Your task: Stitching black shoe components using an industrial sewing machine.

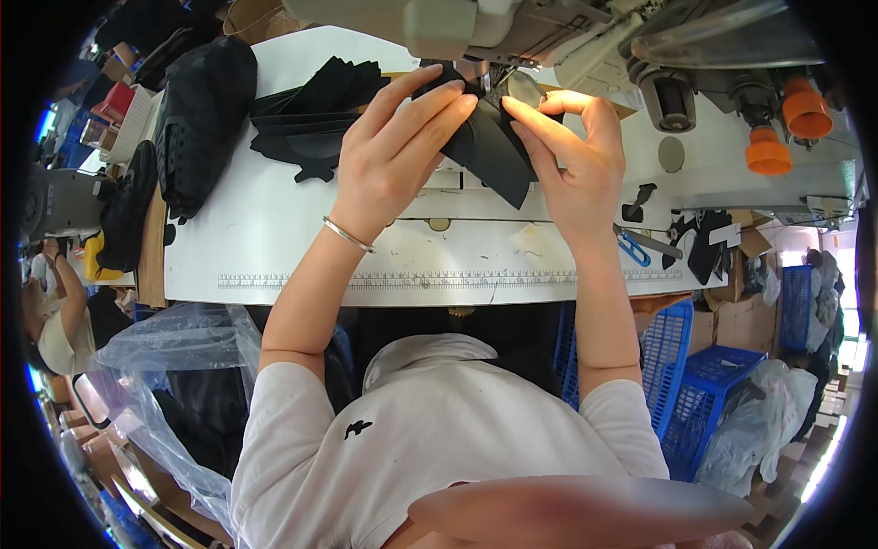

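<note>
A black fabric piece point(498, 157) with a pointed lower end lies beneath the sewing machine head point(476, 32) at the far side of the table. My left hand point(389, 151) has its fingers bent and pressed together on the left part of this piece. My right hand point(581, 151) pinches its right edge between thumb and forefinger. Both hands' fingertips are close to the machine's needle area, which the fingers and the piece partly hide. Left of my left hand is a fanned stack of black cut pieces point(306, 128).
A large black shoe point(206, 123) stands on the white table point(494, 252) at the left. Blue-handled thread snips point(631, 247) and black scraps point(709, 242) lie at the right. A ruler strip point(439, 280) runs along the near edge. Blue crates point(709, 403) stand below right.
</note>
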`<state>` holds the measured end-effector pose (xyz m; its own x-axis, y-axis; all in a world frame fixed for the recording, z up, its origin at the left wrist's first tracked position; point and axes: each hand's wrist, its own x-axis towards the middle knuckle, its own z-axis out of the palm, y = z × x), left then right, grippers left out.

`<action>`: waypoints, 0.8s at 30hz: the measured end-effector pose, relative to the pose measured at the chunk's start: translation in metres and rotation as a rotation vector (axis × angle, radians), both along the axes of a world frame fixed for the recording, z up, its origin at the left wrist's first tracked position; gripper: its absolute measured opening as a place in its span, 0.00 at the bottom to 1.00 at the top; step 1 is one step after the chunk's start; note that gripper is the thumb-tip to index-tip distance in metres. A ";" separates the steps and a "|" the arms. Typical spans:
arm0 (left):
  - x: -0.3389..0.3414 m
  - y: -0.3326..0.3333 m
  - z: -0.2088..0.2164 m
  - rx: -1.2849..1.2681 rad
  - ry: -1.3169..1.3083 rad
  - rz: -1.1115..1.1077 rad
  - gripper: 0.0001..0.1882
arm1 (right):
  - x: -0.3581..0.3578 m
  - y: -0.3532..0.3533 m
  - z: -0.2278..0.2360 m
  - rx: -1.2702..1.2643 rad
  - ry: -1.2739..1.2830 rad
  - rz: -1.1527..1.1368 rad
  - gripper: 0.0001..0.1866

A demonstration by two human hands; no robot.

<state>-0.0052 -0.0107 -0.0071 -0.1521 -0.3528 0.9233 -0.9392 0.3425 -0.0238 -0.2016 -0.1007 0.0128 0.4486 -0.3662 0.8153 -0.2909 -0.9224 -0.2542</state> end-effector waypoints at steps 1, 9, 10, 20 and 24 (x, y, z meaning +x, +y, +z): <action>0.000 0.000 0.000 -0.001 0.000 0.001 0.23 | 0.000 0.000 0.000 -0.001 0.000 0.001 0.15; -0.004 0.004 0.002 0.019 -0.039 0.063 0.25 | -0.003 -0.001 0.003 0.003 0.032 -0.006 0.16; -0.003 0.004 0.005 0.020 -0.039 0.060 0.25 | -0.005 -0.001 0.003 0.004 0.031 -0.008 0.16; 0.002 0.011 0.010 0.052 -0.091 -0.034 0.26 | -0.006 0.011 -0.030 -0.139 0.095 -0.176 0.33; -0.022 0.014 0.001 0.096 -0.009 0.022 0.27 | 0.001 -0.017 -0.023 -0.198 -0.014 -0.059 0.25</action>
